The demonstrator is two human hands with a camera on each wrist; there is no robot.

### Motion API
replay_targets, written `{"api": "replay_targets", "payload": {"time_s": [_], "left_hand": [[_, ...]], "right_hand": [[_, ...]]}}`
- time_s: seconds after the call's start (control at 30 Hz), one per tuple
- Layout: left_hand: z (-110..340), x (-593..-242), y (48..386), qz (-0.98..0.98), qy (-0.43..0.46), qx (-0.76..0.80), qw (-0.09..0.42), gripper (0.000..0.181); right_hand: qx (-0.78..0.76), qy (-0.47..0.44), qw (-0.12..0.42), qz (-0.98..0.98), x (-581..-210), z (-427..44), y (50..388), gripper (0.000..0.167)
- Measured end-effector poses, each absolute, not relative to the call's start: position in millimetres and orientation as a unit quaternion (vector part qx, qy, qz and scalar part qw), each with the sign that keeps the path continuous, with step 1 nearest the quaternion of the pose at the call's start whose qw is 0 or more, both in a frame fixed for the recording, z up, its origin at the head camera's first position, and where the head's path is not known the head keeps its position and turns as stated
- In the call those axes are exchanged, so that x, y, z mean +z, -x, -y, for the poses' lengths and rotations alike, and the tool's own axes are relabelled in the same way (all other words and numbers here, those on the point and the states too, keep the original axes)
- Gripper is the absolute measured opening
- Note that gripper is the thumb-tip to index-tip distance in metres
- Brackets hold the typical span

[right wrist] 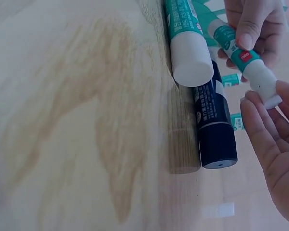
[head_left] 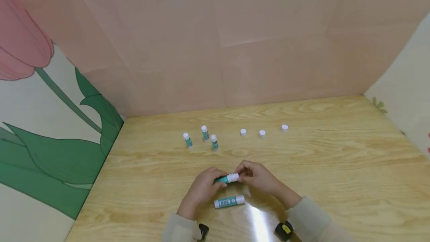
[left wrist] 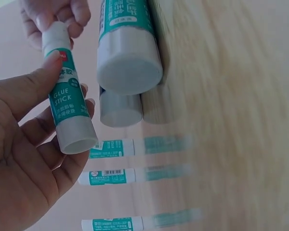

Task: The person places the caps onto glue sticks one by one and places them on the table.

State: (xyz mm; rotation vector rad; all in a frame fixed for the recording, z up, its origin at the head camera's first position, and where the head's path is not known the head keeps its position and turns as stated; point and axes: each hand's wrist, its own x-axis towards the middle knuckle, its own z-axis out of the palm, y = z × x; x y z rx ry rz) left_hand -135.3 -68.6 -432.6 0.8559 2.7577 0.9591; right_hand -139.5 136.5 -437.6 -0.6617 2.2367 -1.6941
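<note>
A teal and white glue stick is gripped round its barrel by my left hand, the thumb lying along the label. At its white cap end, my right hand pinches the tip between thumb and fingers. In the left wrist view the glue stick slants, with its open-looking grey base toward the camera. Another glue stick lies on its side on the table, just nearer than both hands; its white cap points right.
Three capless-looking glue sticks stand upright at the back left. Three loose white caps sit to their right on the wooden table. In the right wrist view a dark tube shows beside the lying glue stick. A pink wall rises behind.
</note>
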Motion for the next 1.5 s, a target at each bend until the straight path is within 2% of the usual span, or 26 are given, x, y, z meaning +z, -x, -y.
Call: {"api": "replay_targets", "payload": {"time_s": [0.63, 1.03, 1.3, 1.5], "left_hand": [[65, -432, 135, -0.916, -0.285, 0.280, 0.025, 0.023], [58, -430, 138, -0.923, -0.300, 0.236, -0.039, 0.020], [56, -429, 139, -0.928, -0.272, 0.251, -0.043, 0.023], [58, -428, 139, -0.931, -0.219, 0.289, -0.030, 0.021]], "right_hand": [[-0.582, 0.211, 0.128, -0.775, -443, -131, 142, 0.009], [-0.557, 0.201, 0.104, -0.799, -437, -130, 144, 0.009], [-0.558, 0.190, 0.097, -0.802, -433, -129, 146, 0.014], [-0.547, 0.200, 0.069, -0.810, -433, -129, 147, 0.020]]}}
